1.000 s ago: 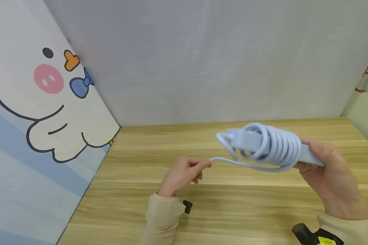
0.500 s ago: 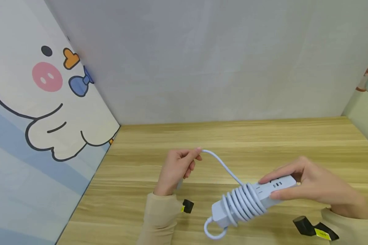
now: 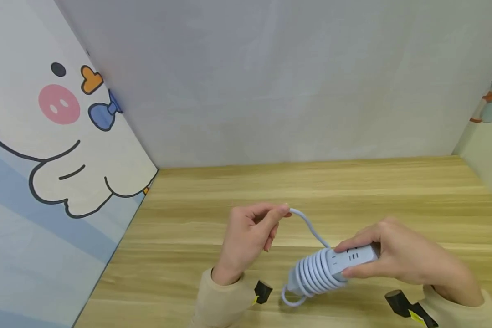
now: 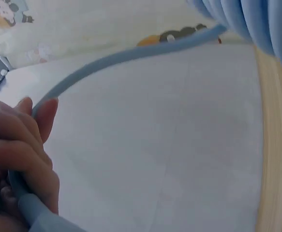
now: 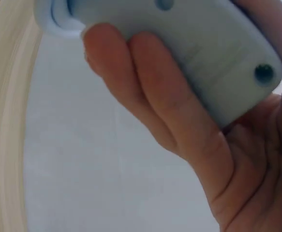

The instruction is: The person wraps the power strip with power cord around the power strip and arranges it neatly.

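A pale blue-white power strip [image 3: 354, 259] is held at its socket end by my right hand [image 3: 397, 255], thumb on one side and fingers on the other. Its cord [image 3: 315, 273] is wound in several turns around the body, with a small loop [image 3: 293, 301] at the far end. From the coil a free length of cord [image 3: 309, 225] runs up to my left hand [image 3: 250, 232], which pinches it between thumb and index finger. In the left wrist view the cord's thicker end part [image 4: 46, 220] passes below the curled fingers. The right wrist view shows the strip's underside [image 5: 213, 53].
The wood-grain tabletop [image 3: 180, 237] lies under both hands. A grey-white wall panel [image 3: 291, 91] rises behind it, and a cartoon-printed panel [image 3: 20, 191] stands at the left. Another printed panel [image 3: 485, 150] borders the right side.
The right hand has turned the strip over and lowered it toward the table, so the sockets now face up. The left hand, still pinching the cord, has lately shifted right, and the free cord bends more.
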Demonstrator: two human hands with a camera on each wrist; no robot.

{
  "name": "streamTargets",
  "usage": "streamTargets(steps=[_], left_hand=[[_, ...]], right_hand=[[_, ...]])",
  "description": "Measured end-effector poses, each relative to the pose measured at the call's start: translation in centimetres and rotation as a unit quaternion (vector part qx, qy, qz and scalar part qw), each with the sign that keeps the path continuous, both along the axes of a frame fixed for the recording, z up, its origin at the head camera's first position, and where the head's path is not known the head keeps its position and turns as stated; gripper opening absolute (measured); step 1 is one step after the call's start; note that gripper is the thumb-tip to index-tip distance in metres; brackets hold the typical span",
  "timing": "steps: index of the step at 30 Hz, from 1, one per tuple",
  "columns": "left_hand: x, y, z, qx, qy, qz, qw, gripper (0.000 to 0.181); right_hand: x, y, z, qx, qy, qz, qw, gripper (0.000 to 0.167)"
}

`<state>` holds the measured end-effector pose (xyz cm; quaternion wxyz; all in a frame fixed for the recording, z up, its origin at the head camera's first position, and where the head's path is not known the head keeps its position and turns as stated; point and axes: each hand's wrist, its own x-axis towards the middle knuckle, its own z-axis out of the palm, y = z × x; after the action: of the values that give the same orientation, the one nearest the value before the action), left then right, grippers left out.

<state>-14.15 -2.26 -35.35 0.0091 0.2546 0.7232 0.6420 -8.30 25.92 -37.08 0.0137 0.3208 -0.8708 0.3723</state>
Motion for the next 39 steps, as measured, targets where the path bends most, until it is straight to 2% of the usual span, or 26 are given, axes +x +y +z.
streamTargets(steps=[3,5,7,9,11,14,16,18,20,22,25,28,31,33,35,39], left_hand=[[0.7,0.6,0.0,0.015,0.016,0.01,0.9997,0.019],[1.0,0.9,0.1,0.028,0.025,0.006,0.9993,0.017],[1.2,0.9,0.1,0.043,0.041,-0.008,0.9982,0.015],[1.5,0.8,0.1,0.058,0.064,-0.031,0.9958,0.013],[1.6,0.7,0.2,0.066,0.085,-0.059,0.9924,0.013],[1.8,0.9,0.3,0.067,0.102,-0.09,0.9885,0.014],[1.9,1.1,0.3,0.065,0.103,-0.107,0.9867,0.014],[2.1,1.5,0.3,0.059,0.116,-0.122,0.9839,0.013],[2.3,2.0,0.2,0.044,0.147,-0.138,0.9784,0.011],[2.5,2.5,0.1,0.024,0.186,-0.148,0.9709,0.01],[2.5,2.9,0.0,-0.004,0.236,-0.151,0.9599,0.009],[2.3,3.0,0.0,-0.025,0.272,-0.154,0.9496,0.009],[2.3,3.1,0.1,-0.045,0.304,-0.152,0.9393,0.01],[2.3,3.2,0.2,-0.062,0.31,-0.15,0.9367,0.01],[2.4,3.3,0.1,-0.092,0.296,-0.152,0.9385,0.011],[2.4,3.5,0.0,-0.174,0.22,-0.167,0.9452,0.016]], right_hand=[[0.0,-0.7,0.0,0.011,0.021,-0.007,0.9997,0.031],[-0.1,-1.0,0.1,0.017,0.031,-0.013,0.9993,0.032],[-0.3,-1.3,0.2,0.022,0.046,-0.027,0.9983,0.033],[-0.5,-1.4,0.2,0.022,0.079,-0.052,0.9953,0.035],[-0.9,-1.5,0.2,0.019,0.132,-0.085,0.9874,0.038],[-1.7,-1.3,0.0,0.003,0.212,-0.146,0.9664,0.043],[-2.1,-1.1,-0.1,-0.007,0.247,-0.175,0.9531,0.046],[-2.3,-1.0,-0.1,-0.015,0.264,-0.189,0.9457,0.046],[-2.4,-0.9,-0.3,-0.018,0.283,-0.192,0.9395,0.042],[-2.5,-1.0,-0.3,-0.02,0.295,-0.187,0.937,0.046],[-2.7,-1.1,-0.3,-0.023,0.304,-0.18,0.9354,0.058],[-2.8,-1.0,-0.3,-0.027,0.309,-0.186,0.9322,0.061],[-3.0,-0.8,-0.4,-0.037,0.336,-0.204,0.919,0.064],[-3.1,-0.7,-0.4,-0.046,0.358,-0.221,0.9061,0.065],[-3.5,-0.4,-0.6,-0.062,0.377,-0.238,0.893,0.065],[-4.1,0.0,-1.0,-0.122,0.383,-0.285,0.8702,0.064]])
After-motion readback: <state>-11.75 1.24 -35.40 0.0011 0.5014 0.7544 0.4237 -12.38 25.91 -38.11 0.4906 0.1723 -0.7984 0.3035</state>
